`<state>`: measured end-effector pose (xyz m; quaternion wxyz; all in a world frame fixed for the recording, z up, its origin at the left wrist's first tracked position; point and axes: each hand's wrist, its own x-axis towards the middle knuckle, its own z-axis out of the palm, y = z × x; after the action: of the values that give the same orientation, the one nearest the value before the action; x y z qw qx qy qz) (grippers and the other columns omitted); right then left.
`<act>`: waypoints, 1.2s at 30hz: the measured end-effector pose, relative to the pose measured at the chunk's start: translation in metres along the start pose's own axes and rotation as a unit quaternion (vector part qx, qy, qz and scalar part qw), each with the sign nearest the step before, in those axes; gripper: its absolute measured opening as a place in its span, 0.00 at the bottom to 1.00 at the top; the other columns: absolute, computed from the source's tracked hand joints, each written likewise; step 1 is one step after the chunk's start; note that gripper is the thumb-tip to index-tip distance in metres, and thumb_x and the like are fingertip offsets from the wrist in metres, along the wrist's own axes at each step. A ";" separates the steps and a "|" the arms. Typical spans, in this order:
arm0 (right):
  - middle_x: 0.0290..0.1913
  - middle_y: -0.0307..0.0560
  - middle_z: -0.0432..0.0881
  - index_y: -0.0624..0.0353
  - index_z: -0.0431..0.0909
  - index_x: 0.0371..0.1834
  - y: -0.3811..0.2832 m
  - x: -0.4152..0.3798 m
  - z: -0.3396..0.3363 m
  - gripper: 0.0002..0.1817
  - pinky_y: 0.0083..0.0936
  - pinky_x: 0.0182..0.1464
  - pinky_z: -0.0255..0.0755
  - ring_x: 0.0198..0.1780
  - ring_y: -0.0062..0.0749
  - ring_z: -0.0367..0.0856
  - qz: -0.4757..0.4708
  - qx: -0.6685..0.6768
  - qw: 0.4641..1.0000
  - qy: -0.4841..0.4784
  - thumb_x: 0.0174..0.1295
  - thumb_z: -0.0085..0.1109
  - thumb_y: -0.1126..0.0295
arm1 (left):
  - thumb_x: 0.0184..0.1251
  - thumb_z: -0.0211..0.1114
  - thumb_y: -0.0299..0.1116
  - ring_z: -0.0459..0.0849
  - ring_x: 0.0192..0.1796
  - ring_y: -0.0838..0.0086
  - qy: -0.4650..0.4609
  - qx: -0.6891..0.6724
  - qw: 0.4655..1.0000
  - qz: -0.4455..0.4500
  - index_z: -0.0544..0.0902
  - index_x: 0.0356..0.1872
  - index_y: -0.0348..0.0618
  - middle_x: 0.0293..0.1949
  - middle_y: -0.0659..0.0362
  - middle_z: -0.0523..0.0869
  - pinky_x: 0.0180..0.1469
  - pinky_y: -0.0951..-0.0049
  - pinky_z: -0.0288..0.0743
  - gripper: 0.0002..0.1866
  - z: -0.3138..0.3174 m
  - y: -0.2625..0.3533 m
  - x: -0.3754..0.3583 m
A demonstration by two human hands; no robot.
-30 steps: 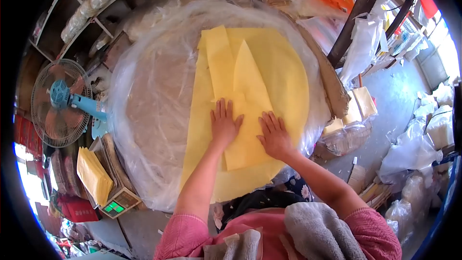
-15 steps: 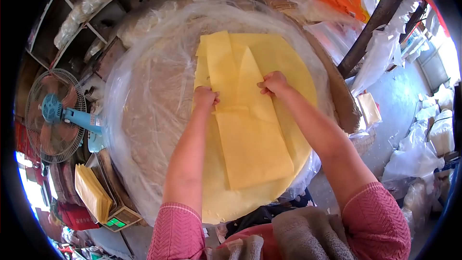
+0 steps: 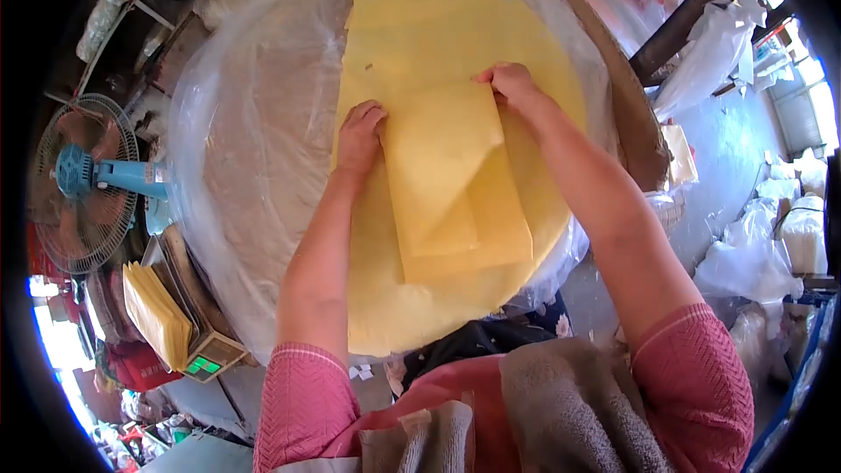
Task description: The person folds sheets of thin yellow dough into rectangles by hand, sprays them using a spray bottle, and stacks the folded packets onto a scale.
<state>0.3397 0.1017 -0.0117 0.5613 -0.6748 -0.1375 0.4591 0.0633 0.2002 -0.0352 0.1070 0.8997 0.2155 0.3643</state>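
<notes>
A thin yellow sheet, folded into a long narrow bundle, lies in front of me. Under it is a larger, roundish spread of yellow sheet with a small dark spot near its left side. My left hand has its fingers curled at the bundle's left edge. At the upper right corner, my right hand pinches the bundle's edge between thumb and fingers. One layer is doubled back toward me, with its loose end resting over the near half of the bundle.
Clear plastic film surrounds the yellow spread. To the left stands a blue fan; below it, folded yellow sheets rest on a scale with a green display. A dark post leans at upper right. White plastic bags lie on the right.
The bundle's far flaps have been folded down toward me over its near half. Both hands stayed at the bundle's sides. My view has tilted downward, and the phone has left it.
</notes>
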 end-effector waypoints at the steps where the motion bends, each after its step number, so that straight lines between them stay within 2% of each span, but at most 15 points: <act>1: 0.20 0.45 0.76 0.61 0.78 0.20 -0.005 -0.005 0.002 0.08 0.27 0.21 0.68 0.21 0.30 0.75 -0.004 -0.009 1.000 0.030 0.55 0.51 0.77 | 0.46 0.55 0.15 0.78 0.52 0.59 -0.052 -0.010 0.998 -0.039 0.81 0.37 0.41 0.48 0.54 0.81 0.53 0.65 0.74 0.16 -0.010 0.009 -0.003; 4: 0.22 0.44 0.78 0.59 0.79 0.21 -0.005 -0.017 -0.006 0.06 0.26 0.23 0.69 0.22 0.30 0.76 -0.030 0.094 0.994 -0.039 0.54 0.54 0.75 | 0.54 0.56 0.19 0.72 0.61 0.56 -0.068 0.028 0.995 -0.066 0.79 0.50 0.41 0.56 0.49 0.76 0.62 0.65 0.68 0.19 -0.028 0.027 -0.018; 7: 0.24 0.45 0.79 0.60 0.79 0.24 -0.015 -0.053 -0.008 0.06 0.27 0.27 0.72 0.23 0.33 0.77 -0.080 0.055 0.995 -0.013 0.55 0.56 0.71 | 0.64 0.55 0.28 0.61 0.69 0.55 -0.062 -0.129 0.964 -0.222 0.68 0.63 0.40 0.65 0.45 0.66 0.69 0.65 0.57 0.24 -0.035 0.071 -0.056; 9: 0.28 0.47 0.81 0.61 0.79 0.30 0.000 -0.056 -0.020 0.08 0.28 0.33 0.74 0.27 0.35 0.79 -0.129 -0.131 0.983 0.008 0.54 0.59 0.67 | 0.70 0.52 0.38 0.54 0.72 0.53 -0.098 -0.191 0.941 -0.263 0.57 0.69 0.42 0.70 0.45 0.56 0.71 0.63 0.51 0.29 -0.048 0.118 -0.075; 13: 0.36 0.52 0.82 0.62 0.77 0.42 0.023 -0.097 -0.018 0.20 0.32 0.43 0.75 0.38 0.40 0.81 -0.196 -0.307 0.929 0.065 0.49 0.65 0.62 | 0.70 0.52 0.42 0.50 0.72 0.48 -0.071 -0.138 0.969 -0.191 0.55 0.70 0.44 0.71 0.47 0.52 0.71 0.55 0.47 0.31 -0.044 0.159 -0.102; 16: 0.47 0.50 0.81 0.64 0.69 0.56 0.024 -0.113 -0.008 0.33 0.31 0.45 0.75 0.41 0.41 0.82 -0.220 -0.382 0.896 0.056 0.45 0.69 0.65 | 0.69 0.52 0.43 0.52 0.71 0.46 -0.067 -0.045 0.988 -0.131 0.59 0.68 0.43 0.71 0.46 0.54 0.69 0.48 0.48 0.29 -0.039 0.165 -0.108; 19: 0.54 0.53 0.77 0.63 0.67 0.59 0.031 -0.119 -0.003 0.35 0.31 0.52 0.72 0.48 0.44 0.80 -0.220 -0.420 0.879 0.056 0.44 0.68 0.68 | 0.68 0.53 0.41 0.56 0.69 0.46 -0.089 0.032 0.991 -0.097 0.65 0.65 0.42 0.69 0.46 0.59 0.66 0.45 0.51 0.26 -0.036 0.165 -0.113; 22: 0.62 0.58 0.69 0.62 0.66 0.61 0.048 -0.119 -0.002 0.34 0.34 0.58 0.68 0.57 0.48 0.73 -0.297 -0.453 0.837 0.080 0.46 0.65 0.71 | 0.66 0.54 0.40 0.59 0.68 0.47 -0.110 0.057 0.988 -0.089 0.69 0.61 0.41 0.67 0.46 0.63 0.65 0.45 0.53 0.24 -0.034 0.165 -0.115; 24: 0.66 0.62 0.62 0.60 0.65 0.63 0.043 -0.138 0.011 0.31 0.37 0.63 0.63 0.65 0.52 0.64 -0.266 -0.576 0.769 0.079 0.52 0.58 0.73 | 0.66 0.53 0.39 0.59 0.68 0.48 -0.112 0.056 0.988 -0.093 0.70 0.61 0.40 0.66 0.47 0.64 0.66 0.47 0.52 0.24 -0.035 0.169 -0.113; 26: 0.68 0.64 0.57 0.58 0.64 0.65 0.051 -0.158 0.009 0.29 0.40 0.66 0.59 0.68 0.55 0.57 -0.430 -0.653 0.620 0.067 0.57 0.53 0.73 | 0.65 0.54 0.41 0.59 0.68 0.49 -0.118 0.060 0.986 -0.098 0.69 0.61 0.40 0.66 0.47 0.64 0.66 0.47 0.52 0.25 -0.036 0.172 -0.116; 28: 0.68 0.61 0.57 0.63 0.64 0.63 0.058 -0.186 0.003 0.27 0.40 0.69 0.53 0.69 0.56 0.55 -0.499 -0.594 0.628 -0.063 0.57 0.50 0.71 | 0.65 0.54 0.42 0.58 0.69 0.50 -0.132 0.070 0.984 -0.096 0.69 0.61 0.40 0.67 0.47 0.63 0.66 0.47 0.51 0.26 -0.035 0.172 -0.113; 30: 0.69 0.61 0.56 0.61 0.64 0.64 0.078 -0.183 -0.006 0.27 0.41 0.71 0.50 0.70 0.56 0.53 -0.497 -0.592 0.630 -0.069 0.59 0.49 0.70 | 0.65 0.54 0.44 0.56 0.70 0.50 -0.157 0.086 0.979 -0.093 0.69 0.61 0.40 0.67 0.47 0.62 0.67 0.47 0.50 0.27 -0.034 0.172 -0.114; 31: 0.69 0.61 0.56 0.60 0.64 0.64 0.084 -0.180 -0.008 0.27 0.41 0.71 0.48 0.71 0.56 0.52 -0.495 -0.591 0.632 -0.074 0.59 0.48 0.69 | 0.62 0.56 0.51 0.49 0.72 0.49 -0.210 0.081 0.968 -0.108 0.65 0.64 0.40 0.70 0.48 0.56 0.69 0.47 0.47 0.34 -0.040 0.174 -0.112; 34: 0.68 0.60 0.58 0.57 0.64 0.65 0.085 -0.179 -0.007 0.26 0.40 0.72 0.45 0.71 0.54 0.51 -0.484 -0.605 0.629 -0.064 0.60 0.48 0.69 | 0.58 0.59 0.57 0.44 0.73 0.47 -0.362 0.129 0.921 -0.067 0.60 0.67 0.42 0.71 0.47 0.51 0.70 0.47 0.45 0.41 -0.078 0.196 -0.099; 36: 0.68 0.59 0.59 0.56 0.64 0.65 0.087 -0.179 -0.007 0.27 0.39 0.73 0.45 0.72 0.53 0.51 -0.481 -0.581 0.653 -0.069 0.58 0.48 0.71 | 0.55 0.61 0.57 0.43 0.73 0.45 -0.381 0.104 0.917 -0.063 0.59 0.69 0.44 0.72 0.46 0.50 0.71 0.48 0.44 0.43 -0.084 0.196 -0.105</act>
<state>0.2202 -0.0571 -0.0060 0.1864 -0.6687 -0.7198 -0.0039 -0.0022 -0.0193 0.0295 0.1095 0.9610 0.2513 -0.0375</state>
